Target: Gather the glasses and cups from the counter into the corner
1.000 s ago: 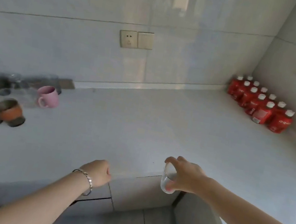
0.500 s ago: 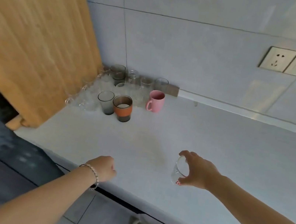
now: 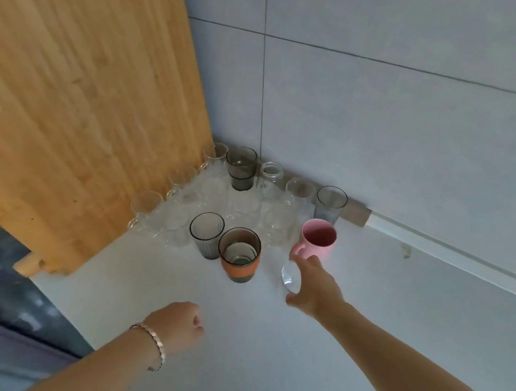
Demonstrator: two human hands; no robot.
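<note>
Nearest to us, our left hand (image 3: 177, 323) hangs over the counter (image 3: 366, 314) with its fingers curled into a loose fist around nothing; a bracelet (image 3: 151, 346) circles the wrist. Our right hand (image 3: 314, 287) reaches further in, thumb and fingers wrapped around one small clear glass (image 3: 290, 276). Most of that glass is hidden behind the fingers, and we cannot tell whether its base touches the counter.

Just left of those fingers stands one glass with an orange sleeve (image 3: 238, 255), and beside it one ribbed grey glass (image 3: 206, 233). Just beyond the fingertips sits one pink mug (image 3: 316, 238), its handle toward the hand.

Further back, clear glasses (image 3: 214, 208) crowd the corner against the wooden board (image 3: 65, 80) and tiled wall (image 3: 395, 132); they blur together, so we cannot count them. Among them we make out one dark smoky glass (image 3: 240, 167), one small jar (image 3: 270, 175) and one more grey glass (image 3: 330, 203).
</note>
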